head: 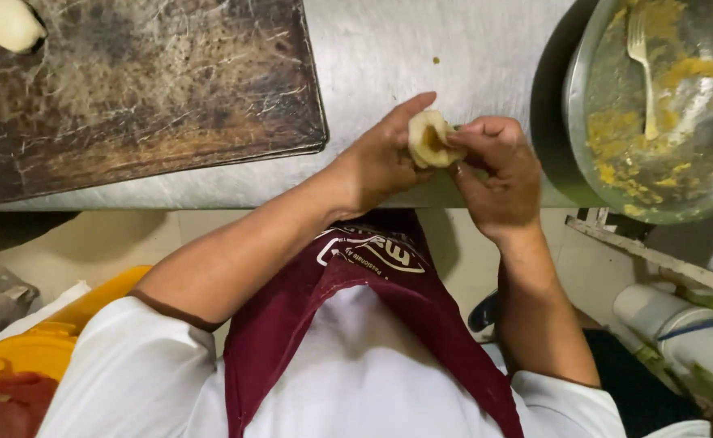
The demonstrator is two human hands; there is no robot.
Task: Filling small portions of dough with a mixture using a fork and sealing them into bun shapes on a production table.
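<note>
Head view, looking down over steel counter (421,49) edge. Left hand (389,158) cupped around dough piece (428,139), thumb up behind it, fingers curled under. Dough pale, folded open, yellow filling visible in centre. Right hand (498,166) closed in pinch on dough's right edge, fingertips (463,139) touching rim. Dough sits between both hands, held just above counter near front edge, not resting on surface as far as can tell. Dark worn cutting board (145,89) to left on counter, well apart from hands; pale dough ball (9,23) on board's far left corner. Round metal bowl (583,122) at right, near right hand, w/ yellow filling smears (664,154) and fork (644,65) lying inside. Small yellow crumb (436,60) on counter beyond hands. Maroon apron (372,292) over white shirt (145,381) below. Yellow container (40,345) lower left, off counter.
</note>
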